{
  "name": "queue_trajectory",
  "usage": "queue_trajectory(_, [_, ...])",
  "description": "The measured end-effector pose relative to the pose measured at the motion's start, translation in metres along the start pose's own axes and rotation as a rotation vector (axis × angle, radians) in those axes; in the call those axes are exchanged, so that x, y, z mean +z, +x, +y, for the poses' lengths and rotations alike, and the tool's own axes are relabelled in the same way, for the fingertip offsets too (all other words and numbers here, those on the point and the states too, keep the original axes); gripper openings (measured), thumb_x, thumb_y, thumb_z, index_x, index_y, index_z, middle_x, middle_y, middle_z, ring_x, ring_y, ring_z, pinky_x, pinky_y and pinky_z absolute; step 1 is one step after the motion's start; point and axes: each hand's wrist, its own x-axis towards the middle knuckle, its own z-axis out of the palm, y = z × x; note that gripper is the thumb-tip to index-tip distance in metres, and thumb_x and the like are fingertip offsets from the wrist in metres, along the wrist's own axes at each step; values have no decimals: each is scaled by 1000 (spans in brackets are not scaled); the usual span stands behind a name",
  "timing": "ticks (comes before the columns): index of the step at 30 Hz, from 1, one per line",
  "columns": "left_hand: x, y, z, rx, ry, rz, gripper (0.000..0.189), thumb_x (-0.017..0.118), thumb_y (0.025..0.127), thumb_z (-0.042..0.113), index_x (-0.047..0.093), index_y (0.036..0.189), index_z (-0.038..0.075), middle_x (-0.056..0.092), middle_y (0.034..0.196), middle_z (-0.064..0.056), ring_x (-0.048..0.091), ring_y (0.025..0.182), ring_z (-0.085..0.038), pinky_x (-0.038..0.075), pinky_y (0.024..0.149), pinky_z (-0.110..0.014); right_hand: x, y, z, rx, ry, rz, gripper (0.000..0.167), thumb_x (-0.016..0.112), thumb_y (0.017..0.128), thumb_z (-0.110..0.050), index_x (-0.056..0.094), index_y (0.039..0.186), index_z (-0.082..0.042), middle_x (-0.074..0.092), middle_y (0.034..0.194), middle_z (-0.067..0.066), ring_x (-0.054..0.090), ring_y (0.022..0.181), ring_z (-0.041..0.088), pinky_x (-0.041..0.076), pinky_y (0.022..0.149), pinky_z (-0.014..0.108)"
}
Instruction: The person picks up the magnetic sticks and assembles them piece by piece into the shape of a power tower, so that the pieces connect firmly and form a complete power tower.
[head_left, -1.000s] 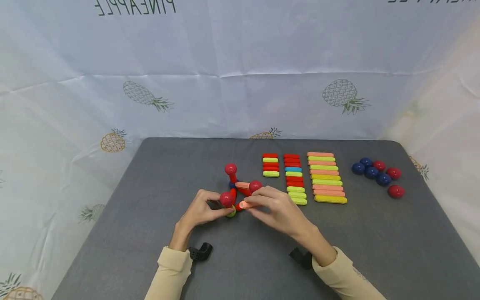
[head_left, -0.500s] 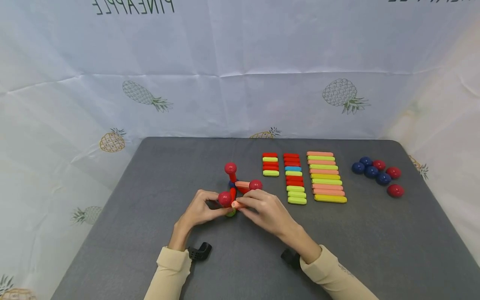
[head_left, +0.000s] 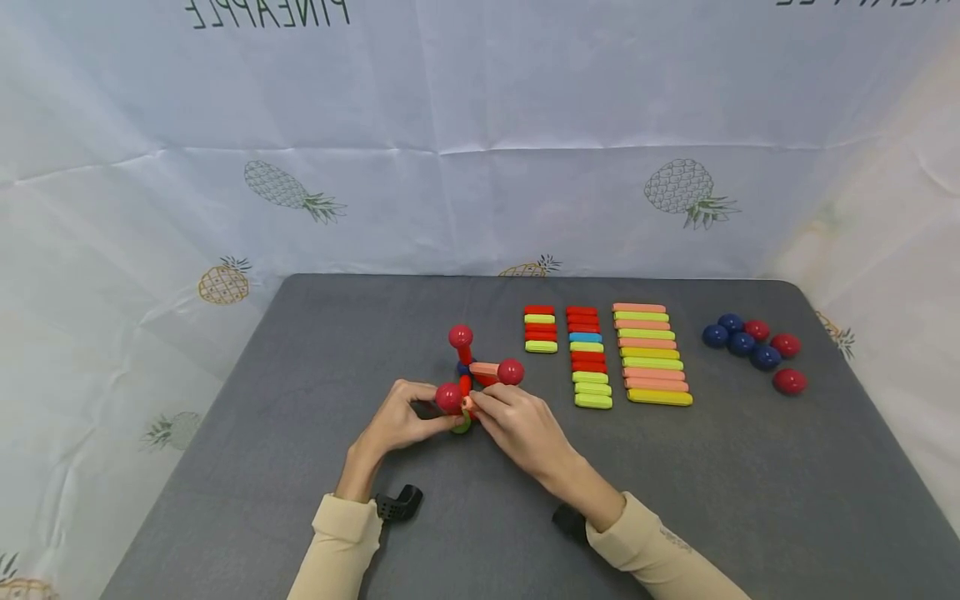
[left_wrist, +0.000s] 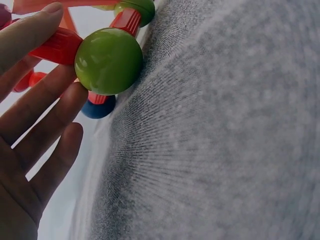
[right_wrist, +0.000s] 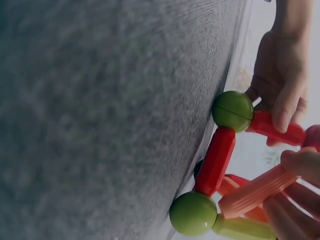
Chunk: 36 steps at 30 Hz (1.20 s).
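Two hands on the frame, which stands on the grey table: the left hand grips its red rod, between a green ball and a red ball. Over comes the right hand, pinching an orange rod, one end beside the frame's second green ball; touching or not, hard to tell. Right of the frame, three rod rows; farther right of it, seven loose balls, blue and red.
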Motion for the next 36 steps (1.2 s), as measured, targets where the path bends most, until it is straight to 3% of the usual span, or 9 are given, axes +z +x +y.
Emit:
queue_trajectory(10, [1, 0, 0, -5, 4, -13, 21, 88, 79, 10, 81, 99, 9, 80, 88, -5, 71, 76, -5, 60, 74, -31, 4, 0, -6, 67, -18, -27, 35, 88, 77, -6, 79, 111, -6, 75, 92, 4, 67, 81, 14, 61, 76, 26])
queue_trajectory(25, [6, 2, 4, 0, 46, -44, 23, 87, 81, 16, 80, 102, 10, 80, 92, -3, 69, 79, -6, 60, 78, -29, 6, -2, 1, 122, 110, -30, 32, 84, 80, 0, 77, 111, -7, 77, 97, 5, 74, 87, 16, 62, 82, 30])
queue_trajectory(36, [5, 2, 6, -44, 30, -92, 25, 87, 81, 18, 79, 105, 13, 80, 92, -1, 68, 78, -7, 59, 76, -29, 3, -2, 4, 155, 143, -39, 30, 84, 81, -1, 78, 109, -7, 77, 99, 5, 74, 88, 18, 62, 81, 30])
